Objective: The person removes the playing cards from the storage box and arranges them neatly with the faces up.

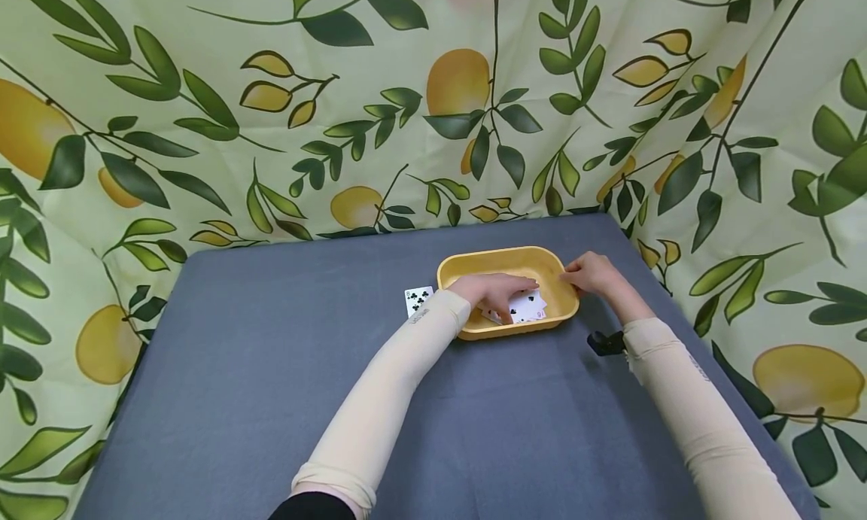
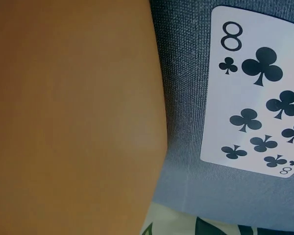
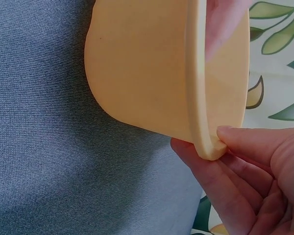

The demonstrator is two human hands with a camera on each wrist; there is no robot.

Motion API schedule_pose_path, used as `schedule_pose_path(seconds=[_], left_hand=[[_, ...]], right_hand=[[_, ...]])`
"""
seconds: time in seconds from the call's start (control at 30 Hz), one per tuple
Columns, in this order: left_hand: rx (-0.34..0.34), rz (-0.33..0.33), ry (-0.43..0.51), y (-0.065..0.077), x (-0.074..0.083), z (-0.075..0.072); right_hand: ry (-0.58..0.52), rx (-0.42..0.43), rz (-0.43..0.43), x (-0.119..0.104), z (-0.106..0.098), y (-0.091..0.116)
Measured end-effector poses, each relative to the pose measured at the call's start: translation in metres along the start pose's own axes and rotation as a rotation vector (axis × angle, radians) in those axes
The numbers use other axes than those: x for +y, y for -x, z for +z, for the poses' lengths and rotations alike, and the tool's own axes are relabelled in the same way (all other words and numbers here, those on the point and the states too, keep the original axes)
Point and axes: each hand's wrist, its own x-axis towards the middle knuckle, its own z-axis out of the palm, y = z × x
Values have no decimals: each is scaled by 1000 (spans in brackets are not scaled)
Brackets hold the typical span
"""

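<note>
A yellow plastic basin [image 1: 501,257] stands on the cloth-covered table, with several playing cards [image 1: 527,306] lying loosely overlapped inside. My left hand [image 1: 497,288] reaches over the basin's left side, its thumb and fingers spread apart over the cards; whether the fingertips touch them is hard to see. At the right end, my right hand [image 3: 255,171] pinches the basin's rim [image 3: 198,98] between thumb and fingers. An eight of clubs [image 2: 255,98] lies face up on the table just left of the basin, partly covered by the left forearm in the head view.
Grey-blue cloth covers the table [image 1: 271,369]. A leaf-and-fruit patterned curtain [image 1: 379,114] hangs behind it and along both sides. Beneath the right wrist sits a small black device [image 1: 605,344].
</note>
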Motion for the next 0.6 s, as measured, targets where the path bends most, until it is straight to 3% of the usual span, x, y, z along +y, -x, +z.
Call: schedule_pose_path(seconds=[0.27,0.43,0.6], left_hand=[[13,-9,-9,-5,1,0],[40,10,9,-6,0,1],[25,-11,59,-5,1,3]], right_hand=[[3,22,-14,-1,-1,0],[5,22,-8,0,-1,1],[4,9,-9,1,0,0]])
